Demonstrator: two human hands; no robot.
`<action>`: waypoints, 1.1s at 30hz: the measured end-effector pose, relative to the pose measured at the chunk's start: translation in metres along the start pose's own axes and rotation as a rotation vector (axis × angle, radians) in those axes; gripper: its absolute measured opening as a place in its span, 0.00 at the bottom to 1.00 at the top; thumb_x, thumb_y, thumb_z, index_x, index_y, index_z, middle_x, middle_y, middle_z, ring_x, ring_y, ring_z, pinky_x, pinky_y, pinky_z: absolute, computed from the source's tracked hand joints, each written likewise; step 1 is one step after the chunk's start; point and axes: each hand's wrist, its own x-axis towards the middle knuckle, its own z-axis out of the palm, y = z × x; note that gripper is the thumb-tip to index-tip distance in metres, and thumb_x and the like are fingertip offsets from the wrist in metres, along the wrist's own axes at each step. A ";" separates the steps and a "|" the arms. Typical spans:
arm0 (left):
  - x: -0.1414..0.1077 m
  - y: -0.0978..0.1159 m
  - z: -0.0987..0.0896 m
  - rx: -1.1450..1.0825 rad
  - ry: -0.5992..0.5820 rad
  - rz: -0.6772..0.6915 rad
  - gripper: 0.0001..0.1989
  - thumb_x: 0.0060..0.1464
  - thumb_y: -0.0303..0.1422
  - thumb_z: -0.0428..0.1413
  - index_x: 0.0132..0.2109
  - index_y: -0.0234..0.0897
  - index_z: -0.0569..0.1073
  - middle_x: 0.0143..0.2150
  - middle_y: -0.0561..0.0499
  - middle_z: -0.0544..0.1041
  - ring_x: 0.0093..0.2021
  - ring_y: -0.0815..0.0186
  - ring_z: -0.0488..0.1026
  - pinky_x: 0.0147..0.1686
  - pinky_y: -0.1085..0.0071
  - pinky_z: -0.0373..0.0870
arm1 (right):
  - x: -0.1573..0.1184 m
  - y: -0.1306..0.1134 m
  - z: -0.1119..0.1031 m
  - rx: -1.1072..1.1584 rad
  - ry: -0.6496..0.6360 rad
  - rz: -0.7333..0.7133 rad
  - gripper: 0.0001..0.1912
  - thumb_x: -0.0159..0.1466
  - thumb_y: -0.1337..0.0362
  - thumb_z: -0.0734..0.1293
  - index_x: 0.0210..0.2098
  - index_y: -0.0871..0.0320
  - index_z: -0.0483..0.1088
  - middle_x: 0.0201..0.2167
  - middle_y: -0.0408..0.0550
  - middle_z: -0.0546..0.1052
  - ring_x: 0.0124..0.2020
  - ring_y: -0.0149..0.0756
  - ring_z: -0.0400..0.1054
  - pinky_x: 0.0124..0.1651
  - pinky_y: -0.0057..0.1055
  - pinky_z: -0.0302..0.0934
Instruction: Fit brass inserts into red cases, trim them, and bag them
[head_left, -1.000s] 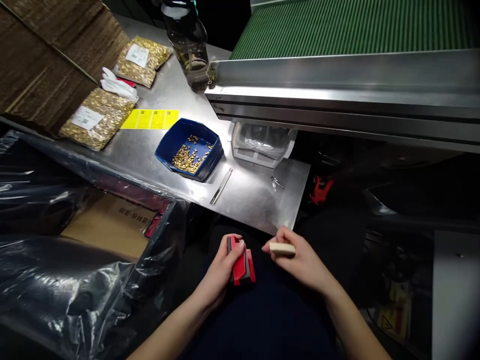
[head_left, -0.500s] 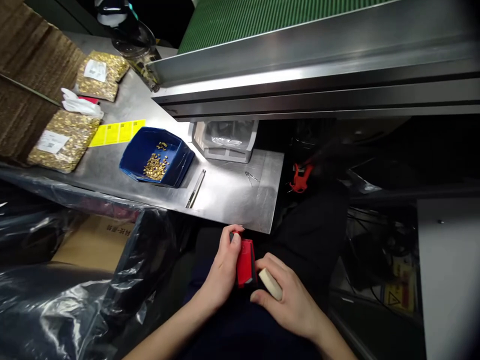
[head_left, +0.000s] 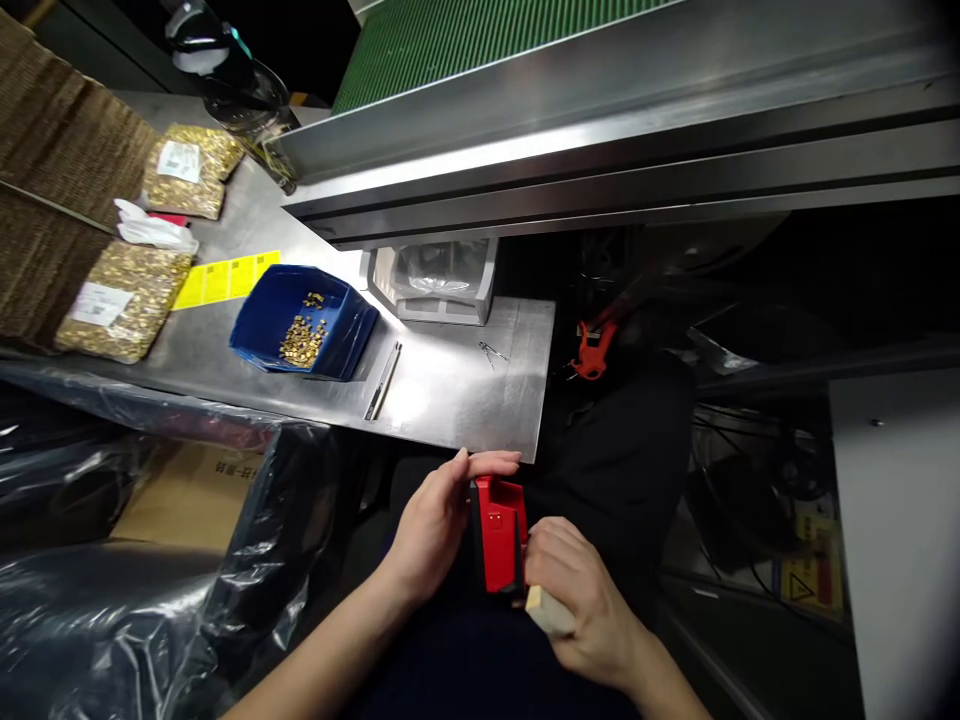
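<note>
My left hand (head_left: 435, 520) steadies a red-and-black boxy device (head_left: 500, 540) over my lap, its fingers bent across the far end and its palm along the left side. Curled around a cream-coloured block (head_left: 550, 612), my right hand (head_left: 592, 600) has its knuckles against or very near the device's right side. The block sticks out below the curled fingers; what kind of thing it is I cannot make out. The device's underside is hidden.
On the metal table, a blue bin (head_left: 262, 315) holds small brass parts beside a knife-like tool (head_left: 383, 381). A grey bin (head_left: 442, 310) stands under the conveyor frame (head_left: 525, 170). Bags of brass parts (head_left: 135, 295) lie left; an orange-handled tool (head_left: 592, 350) hangs right.
My left fingers have moved over the device's far end, and the device's red face shows more fully. My right hand has turned, its fingers curling tighter, with the cream block now lower.
</note>
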 end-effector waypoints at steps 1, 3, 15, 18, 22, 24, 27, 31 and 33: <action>-0.002 0.002 0.001 -0.002 -0.008 0.018 0.24 0.70 0.41 0.45 0.45 0.36 0.85 0.58 0.44 0.81 0.66 0.49 0.68 0.63 0.60 0.62 | 0.000 0.000 0.000 -0.011 -0.004 -0.010 0.08 0.60 0.73 0.61 0.35 0.54 0.61 0.30 0.44 0.67 0.34 0.38 0.61 0.43 0.40 0.56; -0.005 0.004 0.001 -0.004 -0.019 0.053 0.24 0.70 0.40 0.45 0.45 0.36 0.85 0.57 0.44 0.81 0.66 0.49 0.68 0.64 0.59 0.61 | 0.001 -0.002 0.000 -0.028 -0.004 -0.024 0.08 0.59 0.73 0.60 0.35 0.54 0.61 0.30 0.44 0.67 0.33 0.38 0.61 0.42 0.39 0.56; 0.006 -0.004 -0.012 0.067 0.070 -0.156 0.18 0.62 0.41 0.56 0.45 0.32 0.84 0.49 0.39 0.84 0.46 0.52 0.79 0.49 0.60 0.73 | 0.005 -0.015 0.001 -0.003 0.069 0.074 0.05 0.64 0.71 0.64 0.35 0.55 0.65 0.35 0.47 0.73 0.37 0.39 0.68 0.42 0.38 0.60; 0.010 -0.012 -0.015 -0.037 0.050 -0.314 0.21 0.64 0.45 0.56 0.50 0.33 0.82 0.53 0.37 0.82 0.50 0.49 0.78 0.51 0.55 0.74 | 0.009 -0.019 -0.002 0.061 0.133 0.145 0.05 0.67 0.69 0.67 0.36 0.54 0.66 0.31 0.44 0.73 0.33 0.36 0.68 0.39 0.36 0.62; 0.004 -0.012 -0.017 -0.145 -0.050 -0.225 0.23 0.68 0.44 0.50 0.57 0.35 0.80 0.63 0.38 0.76 0.63 0.46 0.71 0.63 0.52 0.66 | 0.010 -0.019 -0.007 -0.035 0.129 -0.003 0.03 0.69 0.69 0.64 0.39 0.56 0.69 0.32 0.46 0.75 0.34 0.37 0.70 0.42 0.38 0.64; -0.001 -0.006 -0.018 -0.152 -0.160 -0.083 0.22 0.69 0.40 0.47 0.60 0.35 0.78 0.68 0.41 0.71 0.70 0.47 0.63 0.69 0.53 0.58 | 0.009 -0.020 -0.009 -0.176 0.078 -0.166 0.09 0.72 0.69 0.60 0.40 0.59 0.72 0.34 0.50 0.78 0.37 0.40 0.72 0.44 0.41 0.66; -0.007 0.005 -0.022 -0.134 -0.340 0.058 0.24 0.68 0.34 0.44 0.60 0.30 0.78 0.71 0.40 0.68 0.75 0.46 0.54 0.73 0.52 0.48 | 0.010 -0.026 -0.009 -0.402 0.065 -0.355 0.16 0.73 0.71 0.56 0.41 0.63 0.76 0.35 0.51 0.81 0.41 0.41 0.75 0.50 0.41 0.67; -0.010 0.008 -0.023 -0.223 -0.384 0.065 0.26 0.67 0.34 0.44 0.65 0.30 0.73 0.72 0.39 0.66 0.75 0.45 0.53 0.74 0.48 0.45 | 0.018 -0.036 -0.007 -0.554 0.090 -0.449 0.12 0.70 0.75 0.63 0.36 0.62 0.78 0.32 0.45 0.82 0.39 0.37 0.76 0.57 0.38 0.66; -0.012 0.005 -0.021 -0.303 -0.366 0.064 0.28 0.67 0.34 0.45 0.70 0.33 0.67 0.74 0.41 0.63 0.76 0.47 0.50 0.74 0.48 0.45 | 0.022 -0.038 -0.007 -0.575 0.085 -0.480 0.12 0.70 0.74 0.64 0.35 0.61 0.79 0.32 0.44 0.82 0.38 0.36 0.75 0.57 0.37 0.66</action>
